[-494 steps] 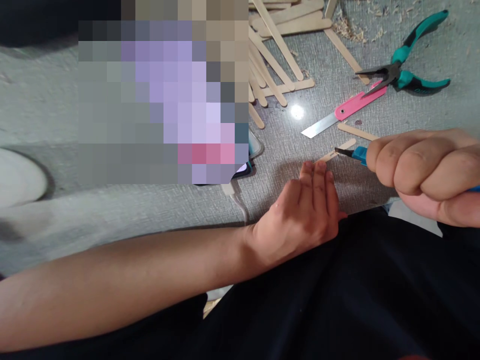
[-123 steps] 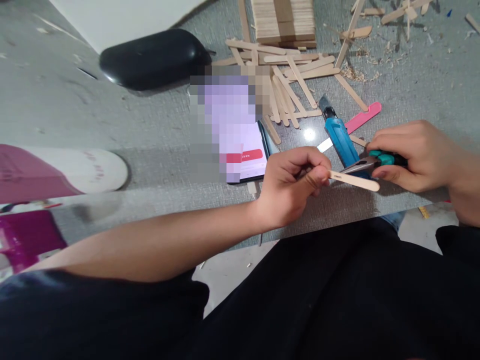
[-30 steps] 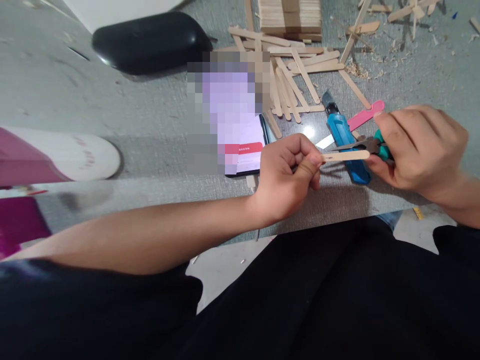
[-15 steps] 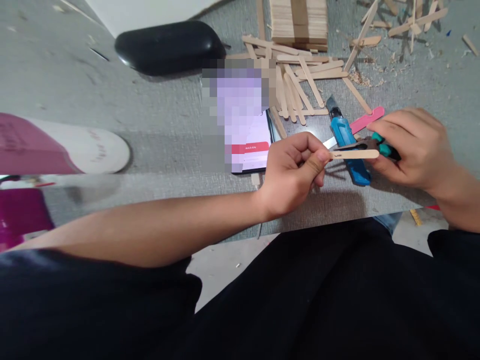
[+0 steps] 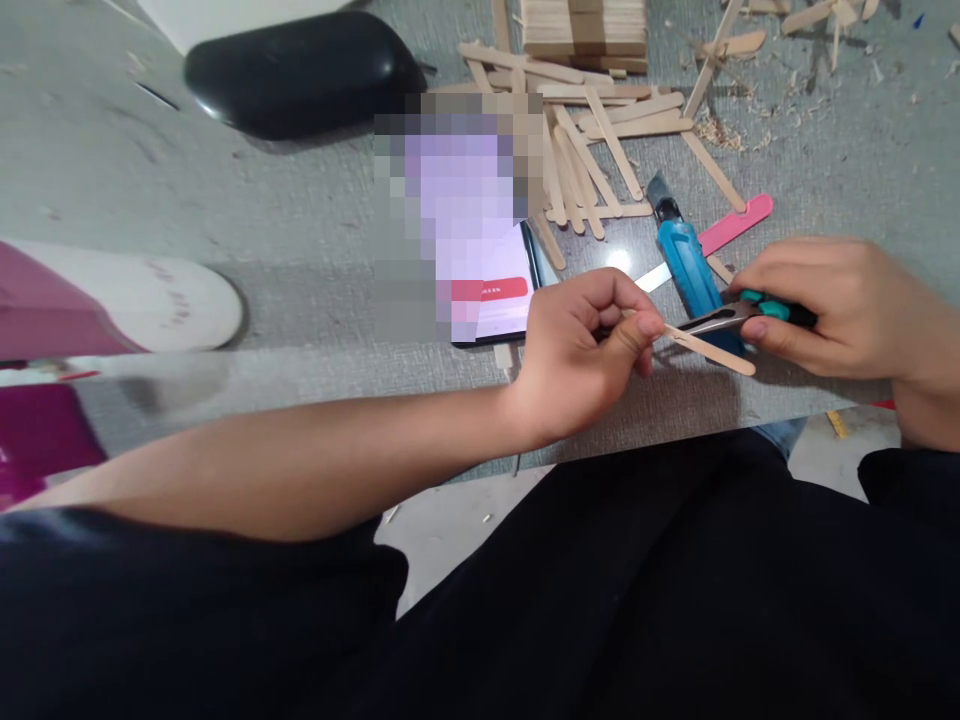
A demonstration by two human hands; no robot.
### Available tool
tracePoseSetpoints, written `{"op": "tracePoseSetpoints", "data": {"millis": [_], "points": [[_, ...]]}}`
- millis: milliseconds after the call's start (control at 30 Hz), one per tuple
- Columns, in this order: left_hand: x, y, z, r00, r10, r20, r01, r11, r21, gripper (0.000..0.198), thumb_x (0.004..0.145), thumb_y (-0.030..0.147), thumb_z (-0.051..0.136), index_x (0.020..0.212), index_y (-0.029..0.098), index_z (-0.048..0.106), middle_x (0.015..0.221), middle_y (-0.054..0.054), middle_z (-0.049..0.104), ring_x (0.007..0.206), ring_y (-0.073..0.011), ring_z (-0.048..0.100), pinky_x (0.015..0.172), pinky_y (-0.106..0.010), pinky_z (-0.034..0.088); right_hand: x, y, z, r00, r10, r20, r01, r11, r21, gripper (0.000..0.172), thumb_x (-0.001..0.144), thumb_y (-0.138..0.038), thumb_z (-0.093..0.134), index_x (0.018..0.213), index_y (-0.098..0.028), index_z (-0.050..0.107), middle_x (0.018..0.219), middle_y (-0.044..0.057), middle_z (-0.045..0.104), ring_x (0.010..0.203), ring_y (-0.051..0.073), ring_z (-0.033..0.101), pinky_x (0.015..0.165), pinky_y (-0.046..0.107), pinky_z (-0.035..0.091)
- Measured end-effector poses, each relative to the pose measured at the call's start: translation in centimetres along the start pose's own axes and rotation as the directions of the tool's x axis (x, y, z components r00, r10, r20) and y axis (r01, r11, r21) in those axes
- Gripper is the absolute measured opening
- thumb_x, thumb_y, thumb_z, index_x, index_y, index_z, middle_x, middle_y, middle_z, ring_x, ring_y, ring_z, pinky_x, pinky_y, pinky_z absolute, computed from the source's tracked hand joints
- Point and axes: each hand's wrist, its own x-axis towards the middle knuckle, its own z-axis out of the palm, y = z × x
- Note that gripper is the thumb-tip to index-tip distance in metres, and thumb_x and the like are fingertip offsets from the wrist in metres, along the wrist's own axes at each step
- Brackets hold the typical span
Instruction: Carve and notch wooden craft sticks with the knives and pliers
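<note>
My left hand (image 5: 592, 350) pinches a wooden craft stick (image 5: 716, 354) between thumb and fingertips, its free end slanting down to the right. My right hand (image 5: 832, 300) is wrapped around the green-and-black handles of a pair of pliers (image 5: 724, 317). The metal jaws reach left to the stick beside my left fingertips; whether they bite on it I cannot tell. Beneath the pliers lies a blue utility knife (image 5: 686, 262). A pink-handled tool (image 5: 739, 225) with a flat silver blade passes under the knife.
Loose craft sticks (image 5: 581, 165) are scattered beyond my hands, with a banded stack of sticks (image 5: 585, 30) behind. A phone (image 5: 502, 300) with a cable lies left of them. A black case (image 5: 300, 75) and a pink-and-white object (image 5: 127, 300) lie farther left. Wood shavings (image 5: 716, 133) dot the table.
The craft stick has tilted, its free end swinging downward. My right hand and the pliers have shifted slightly right and down. The view has moved a little too.
</note>
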Motion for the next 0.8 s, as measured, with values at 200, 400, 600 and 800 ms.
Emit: {"op": "tracePoseSetpoints", "data": {"millis": [200,400,600,800], "points": [[-0.1,-0.1,-0.1,0.998,0.053,-0.023,-0.052,0.997,0.052,0.025,0.095,0.023,0.078,0.076,0.023,0.063,0.053,0.004,0.062,0.041,-0.0108,0.054,0.041,-0.024,0.038,0.1,-0.5,1.0,0.999,0.031,0.039,-0.029,0.998,-0.051,0.055,0.118,-0.066,0.038,0.106,-0.026,0.073,0.098,0.010,0.078,0.091,0.030,0.072,0.081,0.045,0.052],[-0.2,-0.6,-0.2,0.998,0.056,-0.026,-0.054,0.996,0.075,0.027,0.099,0.028,0.079,0.078,0.024,0.062,0.053,0.004,0.062,0.041,-0.0109,0.053,0.041,-0.024,0.037,-0.1,-0.6,1.2,0.997,0.083,-0.005,-0.082,0.981,-0.178,0.053,0.116,-0.066,0.040,0.096,-0.028,0.071,0.087,0.008,0.073,0.081,0.028,0.066,0.071,0.043,0.041],[-0.2,-0.8,-0.1,0.997,0.041,-0.058,-0.040,0.999,0.026,0.038,0.106,0.047,0.079,0.081,0.026,0.058,0.056,0.003,0.065,0.043,-0.0127,0.052,0.042,-0.028,0.039,-0.2,-0.9,1.2,0.995,0.079,-0.060,-0.092,0.958,-0.271,0.050,0.116,-0.060,0.041,0.091,-0.025,0.066,0.082,0.008,0.072,0.076,0.025,0.063,0.067,0.041,0.036],[-0.3,-0.8,0.1,0.988,0.128,-0.083,-0.125,0.991,0.045,0.047,0.107,0.061,0.079,0.086,0.025,0.060,0.064,0.002,0.072,0.047,-0.0109,0.055,0.045,-0.025,0.043,-0.1,-0.1,1.8,0.986,0.019,-0.167,-0.073,0.943,-0.326,0.045,0.111,-0.057,0.046,0.089,-0.024,0.066,0.079,0.005,0.070,0.073,0.020,0.059,0.066,0.038,0.035]]}}
